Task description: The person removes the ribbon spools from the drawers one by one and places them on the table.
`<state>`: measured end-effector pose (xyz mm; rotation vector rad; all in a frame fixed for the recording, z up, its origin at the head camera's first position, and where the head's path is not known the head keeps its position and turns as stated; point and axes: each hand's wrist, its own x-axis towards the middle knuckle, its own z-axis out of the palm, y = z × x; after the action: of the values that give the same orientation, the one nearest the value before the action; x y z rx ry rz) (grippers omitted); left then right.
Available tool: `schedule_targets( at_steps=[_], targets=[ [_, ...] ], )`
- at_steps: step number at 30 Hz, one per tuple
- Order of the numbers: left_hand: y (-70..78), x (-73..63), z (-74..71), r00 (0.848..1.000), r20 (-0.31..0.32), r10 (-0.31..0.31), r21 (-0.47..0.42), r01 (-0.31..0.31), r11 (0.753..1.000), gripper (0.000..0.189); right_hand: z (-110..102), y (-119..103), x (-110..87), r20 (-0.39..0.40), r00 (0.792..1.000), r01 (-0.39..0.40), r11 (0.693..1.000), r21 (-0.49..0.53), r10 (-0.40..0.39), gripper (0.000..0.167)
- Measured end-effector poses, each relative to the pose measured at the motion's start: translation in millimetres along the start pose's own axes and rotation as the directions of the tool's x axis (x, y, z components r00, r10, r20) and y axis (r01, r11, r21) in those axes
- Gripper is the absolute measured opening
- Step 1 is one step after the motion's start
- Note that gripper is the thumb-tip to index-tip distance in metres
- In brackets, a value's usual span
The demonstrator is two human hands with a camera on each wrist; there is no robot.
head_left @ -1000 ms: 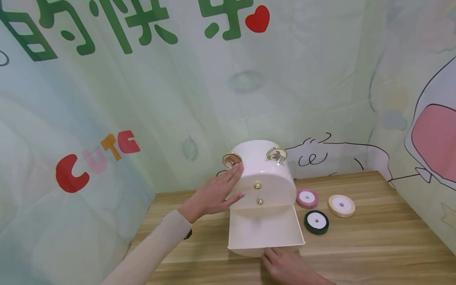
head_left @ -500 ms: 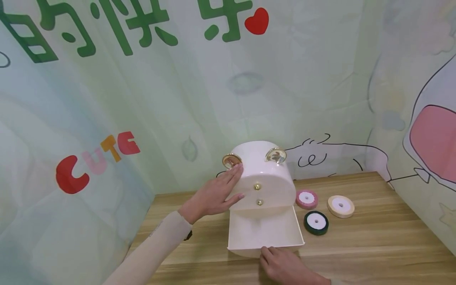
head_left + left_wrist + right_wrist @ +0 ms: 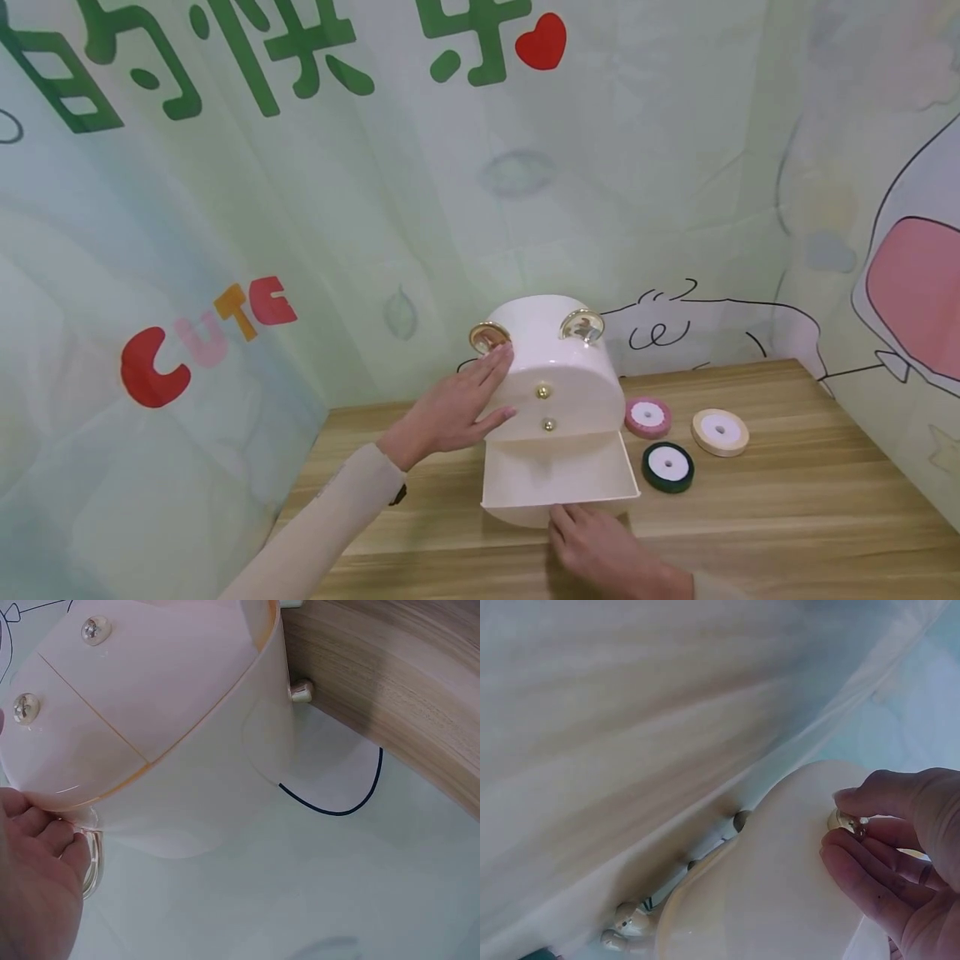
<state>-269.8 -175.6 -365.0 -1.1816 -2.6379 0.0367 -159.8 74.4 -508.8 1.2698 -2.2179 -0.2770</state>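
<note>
A white storage box with a rounded top and two gold-rimmed ears stands on the table. Its lowest drawer is pulled out, and no contents show inside. My left hand rests on the box's upper left side by one ear, fingers fairly straight. At the drawer front is my right hand. In the right wrist view, its thumb and fingers pinch the drawer's gold knob. Two more gold knobs sit on the front above, one over the other.
Right of the box lie three ribbon spools: a pink spool, a dark green spool and a cream spool. The wooden table backs onto a printed curtain, with curtain at both sides too.
The drawer has slid a little way into the box, its front edge now closer to the box. My right hand has moved in with it; the left hand stays put.
</note>
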Motion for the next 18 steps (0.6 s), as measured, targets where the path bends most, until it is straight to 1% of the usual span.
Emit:
schedule_targets(
  at_steps=[4,7,10,18],
  targets=[
    [0.6,-0.1,-0.4,1.0,0.001,-0.003,-0.007,0.003,1.0,0.079,8,6,3.0,-0.058,0.998,-0.018,0.998,-0.056,0.015,0.01],
    [0.7,-0.4,-1.4,1.0,-0.004,-0.002,-0.004,0.002,1.0,0.079,15,13,6.5,-0.093,0.996,-0.025,0.997,-0.074,0.018,0.011],
    [1.3,-0.7,-2.0,1.0,-0.002,-0.002,0.001,0.002,1.0,0.079,22,18,9.7,-0.107,0.994,-0.036,0.996,-0.083,0.027,0.011],
    [3.5,-0.2,-2.6,1.0,0.001,-0.002,-0.001,0.002,1.0,0.079,30,28,20.5,-0.047,0.995,-0.086,0.995,-0.043,0.084,0.015]
  ],
)
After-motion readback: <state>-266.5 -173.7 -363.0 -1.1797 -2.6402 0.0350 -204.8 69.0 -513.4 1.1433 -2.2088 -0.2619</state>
